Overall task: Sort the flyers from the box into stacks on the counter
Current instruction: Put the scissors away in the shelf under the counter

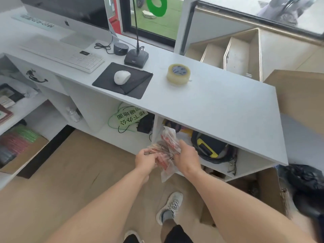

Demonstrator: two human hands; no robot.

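Head view:
- Left hand (146, 159) and right hand (186, 158) are held together below the front edge of the tabletop (219, 106), in front of the open shelf compartments underneath.
- Both hands hold a bundle of red-and-white printed sheets in clear plastic wrap (166, 148); the left fingers are curled round its left side, the right fingers pinch its right side. Motion blur hides the print, so whether these are the flyers cannot be told.
- The bundle is in the air, apart from the tabletop, with one clear corner hanging down between the wrists.
- A cardboard box (259, 186) stands open on the floor at lower right, beside a black plastic bag (305, 181).
- On the tabletop: a roll of clear tape (178, 74), a white mouse (122, 77) on a black mouse pad (138, 85), a gooseneck microphone base (136, 57), a white keyboard (70, 56) and a monitor (66, 13).
- Under the tabletop: a green sign with Chinese characters (128, 118) and a yellow-and-black device with coiled cable (208, 146).
- A grey sneaker (170, 207) rests on the floor.
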